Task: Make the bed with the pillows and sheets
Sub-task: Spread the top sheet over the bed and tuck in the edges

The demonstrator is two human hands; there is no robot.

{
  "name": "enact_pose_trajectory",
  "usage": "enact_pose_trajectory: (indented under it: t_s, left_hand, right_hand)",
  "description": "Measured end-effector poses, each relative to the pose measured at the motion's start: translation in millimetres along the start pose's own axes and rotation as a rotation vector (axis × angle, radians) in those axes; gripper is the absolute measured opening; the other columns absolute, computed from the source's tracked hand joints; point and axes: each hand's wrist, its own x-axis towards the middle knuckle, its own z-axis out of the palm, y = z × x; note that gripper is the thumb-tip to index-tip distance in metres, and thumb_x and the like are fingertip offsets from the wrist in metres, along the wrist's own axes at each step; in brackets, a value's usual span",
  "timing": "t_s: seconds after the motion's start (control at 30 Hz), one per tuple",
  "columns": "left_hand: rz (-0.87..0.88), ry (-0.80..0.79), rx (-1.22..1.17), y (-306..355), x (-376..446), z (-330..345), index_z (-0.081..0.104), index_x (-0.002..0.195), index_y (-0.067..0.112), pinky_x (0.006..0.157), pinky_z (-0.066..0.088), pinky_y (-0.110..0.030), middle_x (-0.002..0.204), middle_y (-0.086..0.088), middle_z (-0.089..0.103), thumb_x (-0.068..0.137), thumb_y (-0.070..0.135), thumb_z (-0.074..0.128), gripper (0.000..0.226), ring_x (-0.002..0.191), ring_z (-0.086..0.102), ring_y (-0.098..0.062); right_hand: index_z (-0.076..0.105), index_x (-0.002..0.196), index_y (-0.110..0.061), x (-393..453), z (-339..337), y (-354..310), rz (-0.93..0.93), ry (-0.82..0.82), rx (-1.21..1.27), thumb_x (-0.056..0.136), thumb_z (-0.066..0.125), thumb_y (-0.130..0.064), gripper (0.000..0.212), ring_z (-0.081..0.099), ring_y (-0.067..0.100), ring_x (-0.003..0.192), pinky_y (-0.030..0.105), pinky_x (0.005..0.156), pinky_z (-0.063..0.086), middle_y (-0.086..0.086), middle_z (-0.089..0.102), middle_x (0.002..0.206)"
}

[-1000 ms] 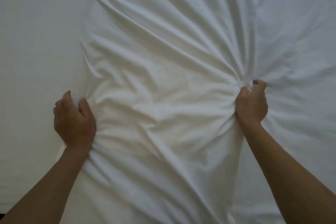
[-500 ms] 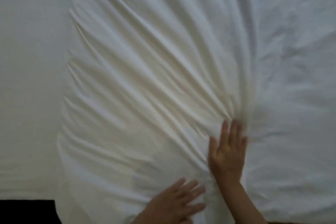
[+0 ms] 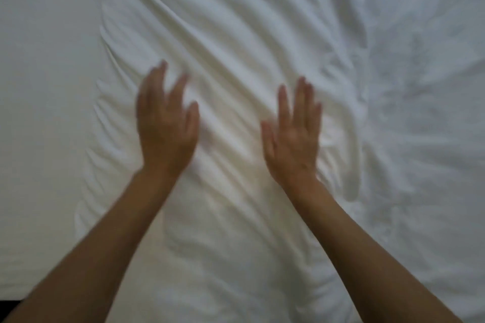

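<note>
A wrinkled white sheet [image 3: 236, 34] lies spread over the bed, its left edge running down the frame beside the smooth mattress cover [image 3: 47, 86]. My left hand [image 3: 166, 123] is flat over the sheet with its fingers spread, slightly blurred. About a hand's width to its right, my right hand [image 3: 294, 128] is also flat with fingers apart, palm down on the folds. Neither hand holds any cloth. No pillow is in view.
More crumpled white bedding [image 3: 420, 113] covers the right side of the bed. A dark strip of floor [image 3: 8, 307] shows at the bottom left corner, past the bed's near edge.
Both hands let go of the bunched sheet they gripped a second ago. They now lie open and flat, further up the sheet, and the folds have spread out.
</note>
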Motion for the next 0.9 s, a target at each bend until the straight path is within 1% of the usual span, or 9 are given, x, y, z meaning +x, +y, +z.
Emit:
enact_pose_trajectory:
  t_s: [0.1,0.27,0.37,0.43,0.5,0.63,0.77,0.83,0.9]
  left_hand:
    - [-0.150,-0.060,0.067,-15,54,9,0.042,0.144,0.008,0.118,0.007,-0.026,0.155,-0.020,0.028,0.099,0.027,0.042,0.049,0.144,0.024,-0.035]
    - [-0.132,-0.131,0.151,-32,87,34,0.035,0.149,0.012,0.119,0.011,-0.038,0.157,-0.020,0.023,0.100,0.030,0.035,0.052,0.146,0.019,-0.034]
    - [-0.212,-0.135,0.175,-43,106,50,0.031,0.151,0.017,0.119,0.009,-0.041,0.158,-0.019,0.023,0.100,0.038,0.031,0.055,0.146,0.020,-0.034]
    - [-0.268,-0.147,0.192,-47,122,64,0.028,0.152,0.018,0.118,0.007,-0.045,0.157,-0.021,0.023,0.099,0.043,0.027,0.059,0.146,0.019,-0.034]
    - [-0.294,-0.172,0.229,-50,137,77,0.024,0.153,0.016,0.117,0.007,-0.050,0.155,-0.024,0.025,0.098,0.045,0.024,0.062,0.145,0.019,-0.036]
    - [-0.321,-0.200,0.303,-51,146,93,0.021,0.152,0.007,0.116,0.007,-0.056,0.151,-0.032,0.026,0.098,0.041,0.026,0.064,0.145,0.016,-0.041]
    - [-0.416,-0.158,0.328,-46,169,109,0.018,0.148,-0.007,0.115,0.006,-0.059,0.149,-0.040,0.020,0.098,0.044,0.023,0.072,0.144,0.015,-0.046]
    - [-0.507,-0.120,0.262,-42,191,115,0.014,0.145,-0.016,0.118,0.004,-0.056,0.148,-0.044,0.013,0.095,0.048,0.021,0.081,0.144,0.011,-0.049]
    - [-0.589,-0.025,0.210,-38,208,122,0.009,0.143,-0.021,0.119,0.000,-0.049,0.149,-0.044,0.008,0.095,0.048,0.025,0.086,0.145,0.007,-0.048]
  right_hand:
    - [0.031,0.148,-0.007,67,8,-38,-0.196,-0.023,0.012,0.096,0.046,-0.033,0.059,0.020,0.037,0.144,0.051,0.116,0.013,0.024,0.025,0.153]
    - [0.023,0.152,-0.015,136,27,-47,-0.317,-0.176,-0.162,0.099,0.038,-0.038,0.060,0.012,0.033,0.147,0.049,0.117,0.010,0.015,0.017,0.158]
    - [0.014,0.154,-0.022,169,46,-26,-0.353,-0.350,-0.225,0.099,0.030,-0.049,0.063,0.006,0.030,0.148,0.047,0.117,0.002,0.011,0.008,0.161]
    - [0.017,0.153,-0.023,194,53,0,-0.351,-0.381,-0.239,0.097,0.031,-0.056,0.067,0.008,0.027,0.148,0.044,0.116,0.000,0.009,0.010,0.161]
    - [0.011,0.154,-0.022,222,53,42,-0.219,-0.393,-0.249,0.097,0.029,-0.058,0.070,0.004,0.023,0.148,0.040,0.117,-0.004,0.006,0.005,0.161]
    - [0.006,0.154,-0.016,257,34,140,0.132,-0.290,-0.257,0.098,0.026,-0.056,0.072,0.001,0.019,0.148,0.039,0.119,-0.002,0.005,0.002,0.162]
    - [0.007,0.154,-0.014,270,32,155,0.170,-0.305,-0.191,0.098,0.028,-0.054,0.072,0.000,0.016,0.148,0.044,0.119,0.001,0.003,0.001,0.162]
    - [0.018,0.152,-0.013,284,32,150,0.246,-0.145,-0.050,0.095,0.035,-0.054,0.072,0.012,0.022,0.147,0.039,0.118,0.007,0.008,0.014,0.160]
    - [0.027,0.149,-0.013,311,29,148,0.431,0.069,0.153,0.090,0.044,-0.054,0.074,0.030,0.029,0.138,0.034,0.112,0.022,0.013,0.034,0.151]
